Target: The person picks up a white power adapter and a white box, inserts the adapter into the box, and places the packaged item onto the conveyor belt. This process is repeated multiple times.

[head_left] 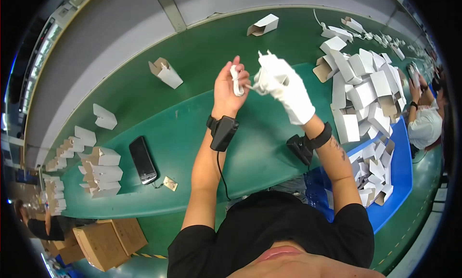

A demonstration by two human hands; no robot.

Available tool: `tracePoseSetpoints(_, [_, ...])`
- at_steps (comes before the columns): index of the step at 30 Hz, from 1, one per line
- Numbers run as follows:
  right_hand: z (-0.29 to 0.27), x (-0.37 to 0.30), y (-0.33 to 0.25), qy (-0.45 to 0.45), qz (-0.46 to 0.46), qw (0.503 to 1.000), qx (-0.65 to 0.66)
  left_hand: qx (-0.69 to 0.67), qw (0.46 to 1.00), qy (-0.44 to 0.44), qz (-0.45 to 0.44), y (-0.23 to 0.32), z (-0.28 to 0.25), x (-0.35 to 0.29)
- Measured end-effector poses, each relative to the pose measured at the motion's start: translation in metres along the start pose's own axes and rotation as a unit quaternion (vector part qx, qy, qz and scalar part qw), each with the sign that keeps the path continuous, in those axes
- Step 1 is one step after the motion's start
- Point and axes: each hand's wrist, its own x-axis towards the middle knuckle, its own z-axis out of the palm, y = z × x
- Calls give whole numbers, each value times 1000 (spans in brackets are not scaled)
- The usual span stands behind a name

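My left hand [228,91], bare and palm up over the green bench, has its fingers closed on a coiled bundle of white cable [236,80]. Just right of it, my right hand [288,92] wears a white glove and grips a white plug adapter [269,61], two prongs pointing away from me. A stretch of cable runs between the two hands. White glove and white adapter blend together, so the exact hold of the fingers is partly hidden. Beyond my left hand an open white box [169,77] stands tilted with something white inside.
A heap of white boxes [358,92] lies at right, above a blue bin [402,167] with more boxes. A black phone [143,160] rests at left, beside rows of open boxes [103,174]. One box [263,25] lies far back. Co-workers [426,121] are at both sides.
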Motion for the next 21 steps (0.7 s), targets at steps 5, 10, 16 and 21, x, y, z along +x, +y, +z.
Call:
tracePoseSetpoints(5, [-12,-30,23,-18,37,999,14,115,963,-245,10,-23,2,12])
tracePoseSetpoints(10, [-16,-9,75,76,6,997,-31,409,893,-68,176,-68,36,4])
tracePoseSetpoints(16, [-94,2,74,216,43,968,116,882,407,-121,202,-20,50,87])
tracePoseSetpoints(21, [-117,-10,58,267,17,957,-115,906,24,-60,417,42,40,217])
